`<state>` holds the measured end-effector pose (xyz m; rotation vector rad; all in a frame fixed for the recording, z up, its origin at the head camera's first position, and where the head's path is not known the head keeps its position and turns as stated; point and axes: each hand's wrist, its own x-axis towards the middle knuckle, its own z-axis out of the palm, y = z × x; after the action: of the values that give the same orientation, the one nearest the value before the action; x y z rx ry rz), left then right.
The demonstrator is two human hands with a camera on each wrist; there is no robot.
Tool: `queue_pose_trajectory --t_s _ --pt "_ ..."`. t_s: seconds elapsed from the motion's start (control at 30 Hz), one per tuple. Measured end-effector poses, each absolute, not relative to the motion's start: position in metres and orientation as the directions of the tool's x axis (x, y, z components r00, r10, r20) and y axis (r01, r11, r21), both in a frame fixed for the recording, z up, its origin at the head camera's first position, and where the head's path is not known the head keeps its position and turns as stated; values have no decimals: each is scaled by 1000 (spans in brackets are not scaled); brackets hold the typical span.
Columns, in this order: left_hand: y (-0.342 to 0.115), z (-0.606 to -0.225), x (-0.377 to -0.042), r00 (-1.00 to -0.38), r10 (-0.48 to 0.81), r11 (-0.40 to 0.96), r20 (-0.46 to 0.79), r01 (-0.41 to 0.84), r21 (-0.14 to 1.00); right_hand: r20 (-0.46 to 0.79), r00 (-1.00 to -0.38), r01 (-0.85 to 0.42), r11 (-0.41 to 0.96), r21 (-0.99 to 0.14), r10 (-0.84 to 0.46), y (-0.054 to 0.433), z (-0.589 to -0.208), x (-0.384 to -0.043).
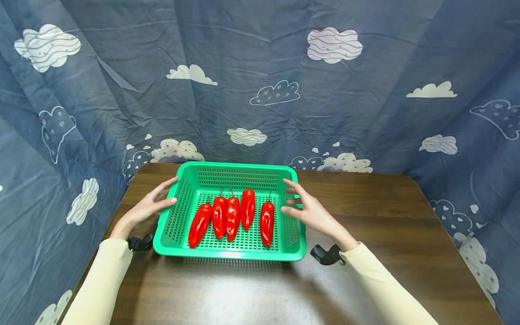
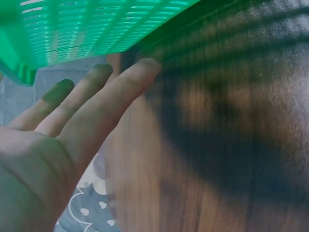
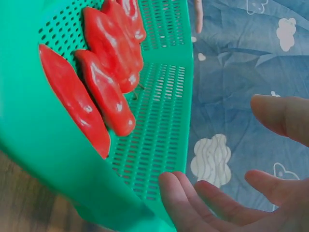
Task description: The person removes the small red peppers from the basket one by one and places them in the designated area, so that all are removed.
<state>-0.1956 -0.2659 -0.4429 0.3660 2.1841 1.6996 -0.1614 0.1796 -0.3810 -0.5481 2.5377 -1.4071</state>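
Note:
A green plastic basket (image 1: 231,255) with slotted walls holds several glossy red peppers (image 1: 233,219), lying side by side on its floor with thin stems toward the back. At its left rim is my left hand (image 1: 144,208), fingers spread and thumb extended. The left wrist view shows this hand's long fingers (image 2: 104,104) nearly straight, just below the slotted basket wall (image 2: 96,31). My right hand (image 1: 313,212) is at the right rim with loosely bent, spread fingers, gripping nothing. In the right wrist view its fingertips (image 3: 171,186) overlap the basket's edge.
Under the basket is a brown wooden table (image 1: 365,216), its surface extending to the right and front. A blue curtain (image 1: 260,67) with cloud prints hangs behind and at both sides. Black wrist cameras (image 1: 326,255) sit below each hand.

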Motion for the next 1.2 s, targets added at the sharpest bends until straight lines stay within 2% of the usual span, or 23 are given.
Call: queue_pose_trajectory --t_s 0.13,0.57,0.83,1.2 --pt "-263 -447 -198 -905 414 251 -92 17 968 -26 -909 -193 476 -858 -416 177 -382 -163" --pt "-249 -457 -208 -914 389 211 -117 -35 977 -94 -898 -126 455 -882 -431 169 -386 -168" --pt "-249 -461 -209 -925 375 253 -67 32 967 -159 -887 -30 397 -917 -434 162 -389 -170" --pt "-249 -465 -208 -931 356 212 -78 -1 977 -199 -874 21 376 -927 -443 153 -394 -175"
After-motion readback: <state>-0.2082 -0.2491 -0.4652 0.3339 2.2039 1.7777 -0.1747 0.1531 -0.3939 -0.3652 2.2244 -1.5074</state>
